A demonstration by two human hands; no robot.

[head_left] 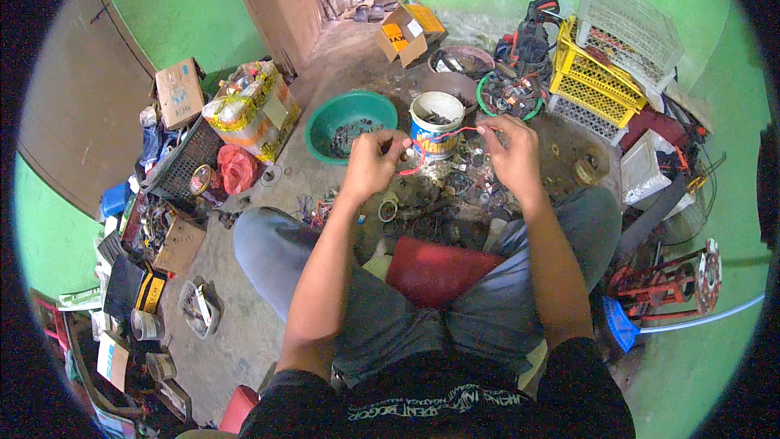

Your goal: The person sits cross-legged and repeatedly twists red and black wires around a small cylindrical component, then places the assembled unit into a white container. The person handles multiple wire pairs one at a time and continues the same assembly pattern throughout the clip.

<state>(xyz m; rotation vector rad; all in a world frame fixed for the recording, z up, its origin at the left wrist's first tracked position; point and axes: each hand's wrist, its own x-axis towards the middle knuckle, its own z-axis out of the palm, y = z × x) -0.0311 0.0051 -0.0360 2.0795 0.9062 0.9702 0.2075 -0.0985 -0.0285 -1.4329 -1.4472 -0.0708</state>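
A thin red wire [418, 168] runs between my two hands, sagging into a loop near the left one. My left hand [373, 166] pinches it, thumb against fingers. At the other end my right hand [512, 154] grips the wire between thumb and fingertips. Just beyond them stands a white and blue bucket [435, 106] with dark small pieces inside. Left of that is a green basin [319, 132] holding dark bits at its bottom. Below my hands, a heap of scrap parts and cables [455, 195] spreads over the floor.
Yellow crates [597, 85] are stacked at the right wall, near a green-rimmed basket [486, 101] of parts. A red metal frame [678, 284] and blue broom [621, 323] lie at right. At left are a taped carton [258, 118] and a dark crate [183, 158].
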